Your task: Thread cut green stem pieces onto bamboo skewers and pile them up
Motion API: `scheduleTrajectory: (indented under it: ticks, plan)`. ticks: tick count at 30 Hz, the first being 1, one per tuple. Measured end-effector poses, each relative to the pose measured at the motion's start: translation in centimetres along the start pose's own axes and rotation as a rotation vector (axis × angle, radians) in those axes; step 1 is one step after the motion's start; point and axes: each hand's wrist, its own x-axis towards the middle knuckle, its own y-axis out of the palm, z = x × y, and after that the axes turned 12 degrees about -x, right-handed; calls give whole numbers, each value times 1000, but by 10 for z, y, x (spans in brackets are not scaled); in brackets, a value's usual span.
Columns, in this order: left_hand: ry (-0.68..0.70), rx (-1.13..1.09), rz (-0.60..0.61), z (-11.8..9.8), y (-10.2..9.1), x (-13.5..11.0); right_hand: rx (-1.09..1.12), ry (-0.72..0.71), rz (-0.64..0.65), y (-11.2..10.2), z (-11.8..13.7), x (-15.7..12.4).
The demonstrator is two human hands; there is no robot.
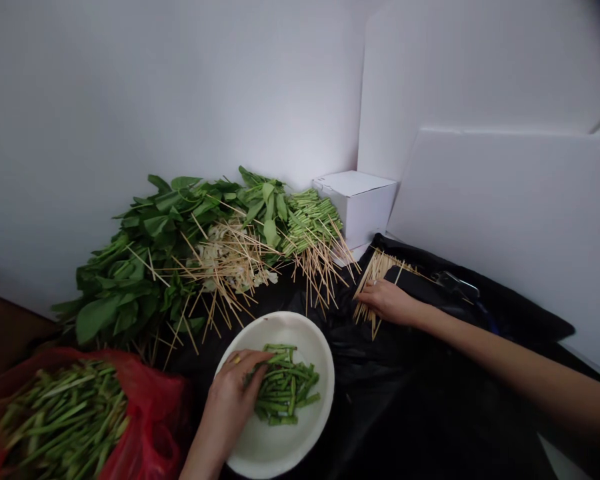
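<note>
My left hand point(235, 387) is inside a white bowl point(325, 400), its fingers closed at the left edge of a pile of cut green bean pieces point(293, 393). Some green shows between thumb and fingers; how many pieces they hold is hidden. To the right, my right hand point(390, 302) rests on a bundle of bamboo skewers point(377, 267) spread on black plastic. Its fingers are bent down and closed among them. One skewer appears to run through the hand, sticking out above and below.
A red plastic bag point(153, 427) of cut green stems stands at left. Behind the bowl lie skewered leafy greens point(110, 293), pale skewered pieces point(230, 247) and skewered green beans point(310, 217). A white box point(367, 207) and a dark phone-like object point(410, 283) are at right.
</note>
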Motion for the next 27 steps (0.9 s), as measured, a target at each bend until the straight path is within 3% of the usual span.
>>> scheduleTrajectory:
  ticks: [5,11,22,27]
  plan:
    - [39,-21,-99,-2,-3,-1,-109,-143,-3,9,1,19]
    - [15,-50,-65,-2,-1,-1,-213,-305,-40,10,2,26]
    - [-81,-136,-40,-10,-1,2,-287,-385,-103,2,-1,26]
    - [-187,-310,-98,-14,0,2,-275,-401,-162,-18,4,11]
